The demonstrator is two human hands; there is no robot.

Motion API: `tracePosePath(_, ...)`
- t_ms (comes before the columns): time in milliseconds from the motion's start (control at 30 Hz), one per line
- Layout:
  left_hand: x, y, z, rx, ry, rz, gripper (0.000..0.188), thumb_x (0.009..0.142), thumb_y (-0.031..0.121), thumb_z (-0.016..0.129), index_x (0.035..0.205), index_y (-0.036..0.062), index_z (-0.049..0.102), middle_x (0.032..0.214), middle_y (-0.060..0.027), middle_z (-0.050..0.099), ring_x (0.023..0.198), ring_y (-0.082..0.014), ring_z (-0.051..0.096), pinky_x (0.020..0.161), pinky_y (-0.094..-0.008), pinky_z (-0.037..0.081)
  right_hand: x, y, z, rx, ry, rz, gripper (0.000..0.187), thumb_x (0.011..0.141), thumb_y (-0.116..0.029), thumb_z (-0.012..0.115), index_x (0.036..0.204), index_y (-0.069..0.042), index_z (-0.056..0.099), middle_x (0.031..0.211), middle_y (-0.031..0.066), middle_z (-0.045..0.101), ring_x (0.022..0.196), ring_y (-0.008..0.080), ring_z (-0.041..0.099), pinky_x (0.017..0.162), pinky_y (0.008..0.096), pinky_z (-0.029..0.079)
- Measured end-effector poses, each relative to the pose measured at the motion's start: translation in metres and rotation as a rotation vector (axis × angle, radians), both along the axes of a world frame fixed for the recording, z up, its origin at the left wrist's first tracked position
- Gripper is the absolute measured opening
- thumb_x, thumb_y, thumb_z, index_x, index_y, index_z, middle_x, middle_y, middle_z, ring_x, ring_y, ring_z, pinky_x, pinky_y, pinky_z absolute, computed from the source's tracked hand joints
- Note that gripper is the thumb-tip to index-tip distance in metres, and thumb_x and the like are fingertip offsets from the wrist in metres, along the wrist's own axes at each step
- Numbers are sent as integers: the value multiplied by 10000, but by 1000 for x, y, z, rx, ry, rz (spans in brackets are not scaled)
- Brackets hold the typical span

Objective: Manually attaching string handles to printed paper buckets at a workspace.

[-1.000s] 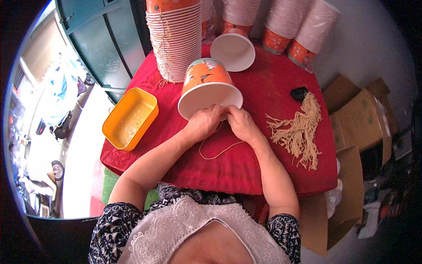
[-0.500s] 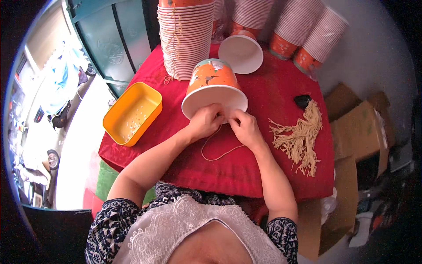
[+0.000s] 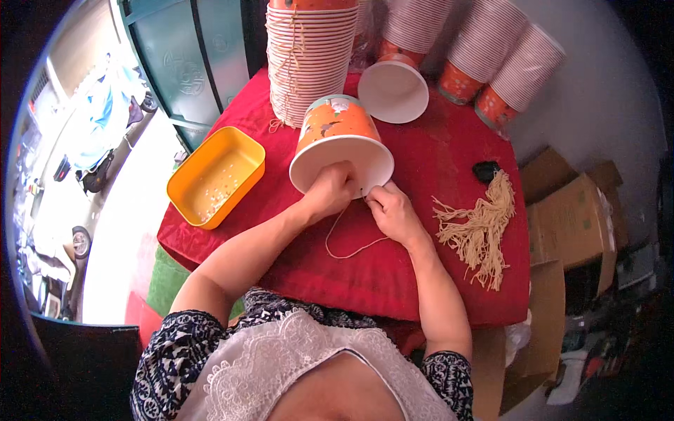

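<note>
An orange patterned paper bucket (image 3: 340, 121) lies tipped on the red cloth, its white mouth facing me. My left hand (image 3: 331, 188) reaches into that mouth with its fingers curled and closed; their tips are partly hidden, and what they hold cannot be made out. At the lower right of the rim, my right hand (image 3: 393, 210) is closed in a pinch, with a beige string (image 3: 344, 257) in it. This string loops down over the cloth between the two hands, its upper end running up to the rim near my left fingers. A small dark spot shows on the rim between my hands.
A yellow tub (image 3: 217, 179) with small pale bits stands left. Beyond rises a tall stack of buckets (image 3: 309, 67) with strings hanging off it. Another bucket (image 3: 393, 91) lies behind, near wrapped stacks (image 3: 488, 45). Beige strings (image 3: 484, 224) lie right; cardboard boxes (image 3: 572, 217) stand beside the table.
My left hand has gone slightly deeper into the bucket, its fingers now apart from the right ones. My right hand has shifted slightly down along the rim. The view has tilted a little.
</note>
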State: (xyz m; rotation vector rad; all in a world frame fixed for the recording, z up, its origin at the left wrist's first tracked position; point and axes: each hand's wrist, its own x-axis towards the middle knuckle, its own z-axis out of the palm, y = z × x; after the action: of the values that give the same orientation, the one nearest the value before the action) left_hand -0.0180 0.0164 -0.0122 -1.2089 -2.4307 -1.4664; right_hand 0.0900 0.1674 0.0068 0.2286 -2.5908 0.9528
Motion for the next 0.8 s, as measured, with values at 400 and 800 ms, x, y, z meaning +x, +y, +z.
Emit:
tracePosePath(400,4,-6,17,95,-453,-175,152,784,122,635,773,-30,626,664,-76,608,617,-147,570,553,-321,456,-6,8,-9,-49,113,51,137,802,38,597,936,17,619,1000,196,565,935,376,593,807,418,489)
tracePosePath(800,12,5,19,-30,-289,-147,192,856,161,600,872,-25,647,780,-120,654,733,-186,599,677,-357,487,-6,17,-7,85,74,-6,126,787,6,621,912,8,635,1054,195,550,1041,369,531,890,426,448)
